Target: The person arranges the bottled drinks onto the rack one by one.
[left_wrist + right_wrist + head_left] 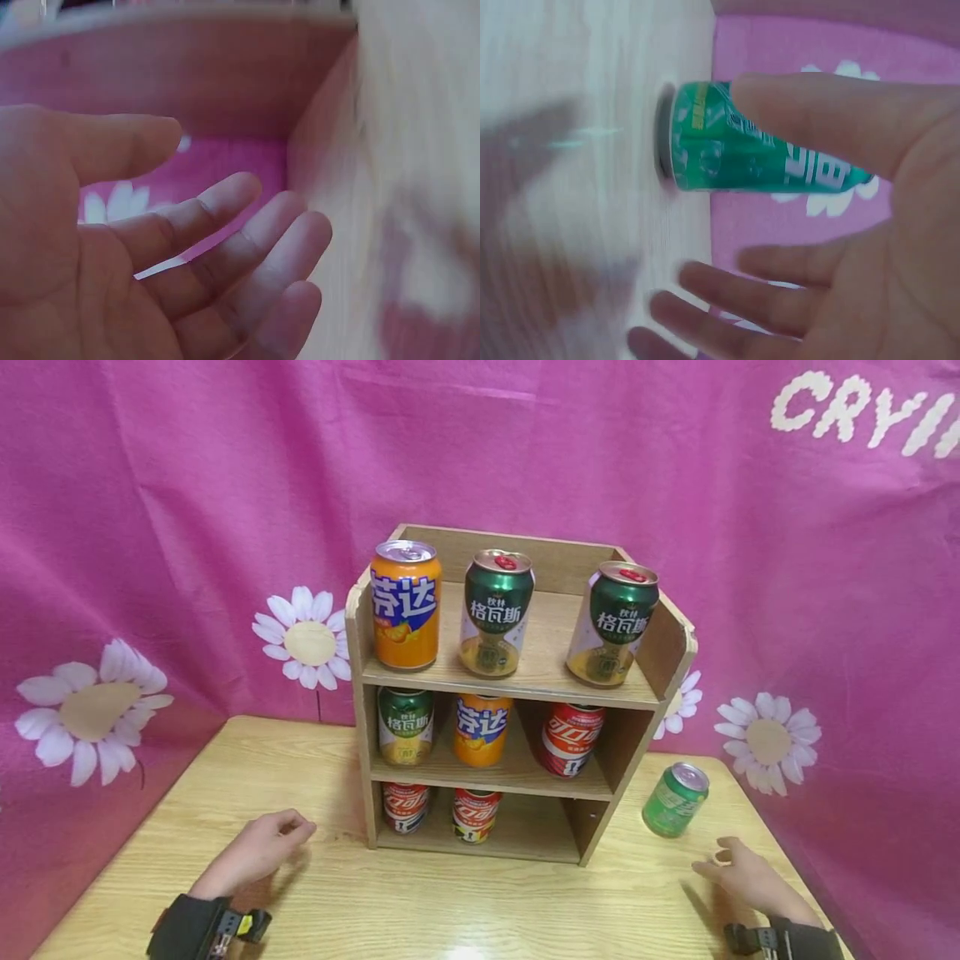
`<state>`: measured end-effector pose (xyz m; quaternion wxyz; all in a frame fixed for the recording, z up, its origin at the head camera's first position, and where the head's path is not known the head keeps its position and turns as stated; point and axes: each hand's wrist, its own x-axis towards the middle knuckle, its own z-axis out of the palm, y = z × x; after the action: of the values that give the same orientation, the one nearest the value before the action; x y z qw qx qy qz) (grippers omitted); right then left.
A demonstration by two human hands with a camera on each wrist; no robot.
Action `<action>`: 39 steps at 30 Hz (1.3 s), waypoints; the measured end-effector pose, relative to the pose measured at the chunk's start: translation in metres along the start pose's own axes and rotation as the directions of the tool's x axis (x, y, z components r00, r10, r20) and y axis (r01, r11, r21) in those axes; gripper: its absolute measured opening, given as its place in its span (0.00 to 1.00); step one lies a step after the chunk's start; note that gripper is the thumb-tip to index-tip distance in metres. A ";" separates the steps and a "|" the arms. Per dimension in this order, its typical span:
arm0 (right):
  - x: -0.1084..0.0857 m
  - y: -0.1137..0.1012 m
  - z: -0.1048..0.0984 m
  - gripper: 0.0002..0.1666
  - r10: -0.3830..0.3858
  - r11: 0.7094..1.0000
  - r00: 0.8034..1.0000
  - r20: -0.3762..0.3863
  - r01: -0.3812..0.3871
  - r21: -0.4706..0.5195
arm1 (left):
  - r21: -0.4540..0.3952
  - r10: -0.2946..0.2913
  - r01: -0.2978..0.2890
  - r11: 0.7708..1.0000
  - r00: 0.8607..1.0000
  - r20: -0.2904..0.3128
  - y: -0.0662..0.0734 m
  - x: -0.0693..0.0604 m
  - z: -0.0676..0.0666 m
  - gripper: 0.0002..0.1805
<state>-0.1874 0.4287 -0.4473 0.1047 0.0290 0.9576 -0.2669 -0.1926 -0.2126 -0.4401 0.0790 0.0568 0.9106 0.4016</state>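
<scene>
Just in front of my right hand (744, 874), a green can (676, 800) stands upright on the table, right of the wooden shelf. In the right wrist view, the thumb overlaps the green can (705, 142) in the picture; the fingers are spread and relaxed, holding nothing. Whether they touch it I cannot tell. Over the table left of the shelf hovers my left hand (258, 852), fingers loosely bent around nothing. The wooden shelf (487, 785) bears orange, dark green and red cans on its three levels.
On the top level stand an orange can (407, 610) and two dark green cans (497, 618). The middle holds a dark green, an orange and a red can (572, 739); two red cans (405, 807) sit at the bottom left. A pink flowered cloth (225, 485) hangs behind the table (450, 910).
</scene>
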 end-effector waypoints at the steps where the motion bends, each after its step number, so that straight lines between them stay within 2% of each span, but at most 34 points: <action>1: 0.003 0.002 -0.001 0.50 0.003 1.000 1.000 -0.015 -0.002 0.017 | 0.018 -0.006 0.007 1.000 1.000 -0.016 -0.003 0.003 -0.004 0.17; 5: 0.016 0.008 -0.003 0.57 0.009 0.991 0.997 -0.075 0.001 0.131 | 0.050 -0.048 0.051 0.997 0.997 -0.056 -0.011 0.016 -0.014 0.23; 9: 0.027 0.008 -0.002 0.60 -0.019 0.959 0.989 -0.146 0.059 0.276 | 0.039 -0.071 0.076 0.996 0.992 -0.106 -0.011 0.025 -0.016 0.25; 13: 0.038 0.004 0.004 0.60 -0.078 0.896 0.969 -0.234 0.171 0.409 | 0.008 -0.087 0.089 0.996 0.986 -0.142 -0.006 0.034 -0.016 0.27; 16: 0.047 0.000 0.010 0.59 -0.101 0.839 0.944 -0.316 0.251 0.483 | -0.005 -0.099 0.099 0.995 0.982 -0.161 0.000 0.041 -0.015 0.28; 18: 0.052 -0.003 0.014 0.58 -0.095 0.808 0.932 -0.350 0.278 0.520 | -0.001 -0.105 0.106 0.994 0.978 -0.180 0.005 0.044 -0.013 0.26; 20: 0.054 -0.005 0.017 0.57 -0.089 0.781 0.929 -0.360 0.289 0.553 | 0.017 -0.095 0.100 0.995 0.976 -0.197 0.008 0.047 -0.009 0.23; 25: 0.055 -0.005 0.020 0.55 -0.082 0.776 0.932 -0.354 0.283 0.564 | 0.059 -0.068 0.081 0.995 0.977 -0.202 0.010 0.051 -0.004 0.20; 29: 0.058 -0.004 0.024 0.54 -0.051 0.780 0.928 -0.369 0.268 0.566 | 0.082 -0.078 0.096 0.992 0.975 -0.206 0.007 0.052 -0.004 0.20; 35: 0.067 -0.008 0.030 0.51 0.033 0.782 0.905 -0.424 0.241 0.575 | 0.090 -0.075 0.097 0.991 0.973 -0.217 0.004 0.052 -0.004 0.20; 39: 0.069 -0.009 0.031 0.52 0.052 0.788 0.900 -0.433 0.230 0.572 | 0.090 -0.089 0.110 0.990 0.974 -0.211 0.004 0.052 -0.004 0.21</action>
<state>-0.2500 0.4047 -0.4839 -0.1352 0.0725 0.8191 -0.5527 -0.2443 -0.2047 -0.4396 0.0012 -0.0268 0.9348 0.3541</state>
